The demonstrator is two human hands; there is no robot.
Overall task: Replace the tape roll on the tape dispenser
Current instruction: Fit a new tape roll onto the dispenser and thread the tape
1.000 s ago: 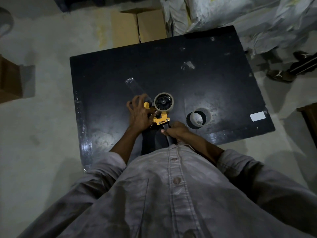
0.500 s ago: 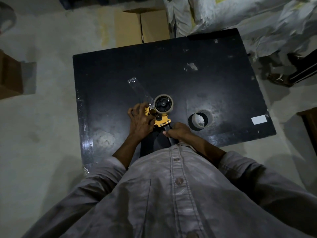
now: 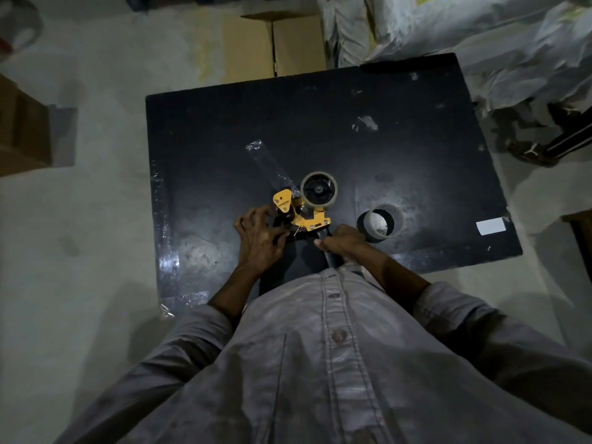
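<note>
Your right hand (image 3: 344,241) had its fingers (image 3: 323,242) wrapped tight round the black handle of the tape dispenser (image 3: 302,216). Your left hand (image 3: 261,238) sat at the dispenser's left side, fingers curled together against the black parts under the yellow frame; whether they pinched anything there could not be told. The dispenser was at the near middle of the black table (image 3: 416,155), handle end toward your body, long axis running from you outward and tilted a little left. The tape roll (image 3: 318,190) was on the hub at the far end, its flat face turned up to the camera. A clear tape strip (image 3: 267,161) ran from the yellow flap away to the far left. An empty cardboard core (image 3: 378,224) stood on the table just right of your right hand. A white label (image 3: 490,226) lay near the right edge.
</note>
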